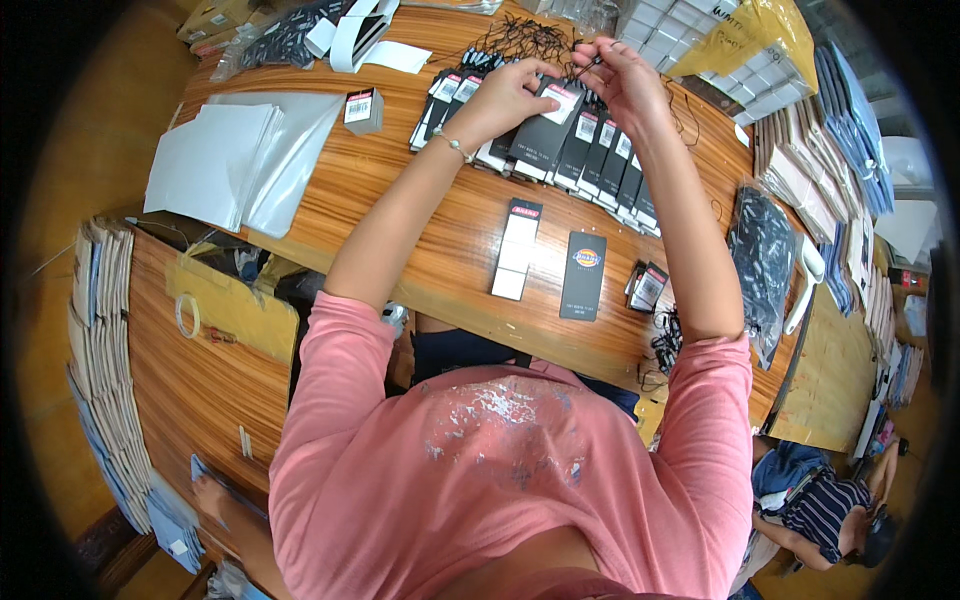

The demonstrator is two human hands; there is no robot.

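My left hand [508, 100] pinches the top of a black hang tag [540, 142] with a white sticker, tilted over a row of similar tags. Close by on the right, my right hand [630, 85] grips a thin black string [590, 65] near that tag's top; whether the string passes through the tag is too small to tell. Overlapping black tags [603, 172] with white stickers fan across the table below both hands. Nearer me lie a tag with white panels [516, 252] and a black tag with an oval emblem [583, 283]. Loose black strings [515, 38] heap behind my hands.
Left on the table are a small label stack [362, 112] and white sheets [205, 165] on clear plastic. At right stand a small tag bundle [648, 287], a bag of black pieces [760, 262], white boxes [745, 85] and packed stacks [805, 170]. Another person [825, 510] is lower right.
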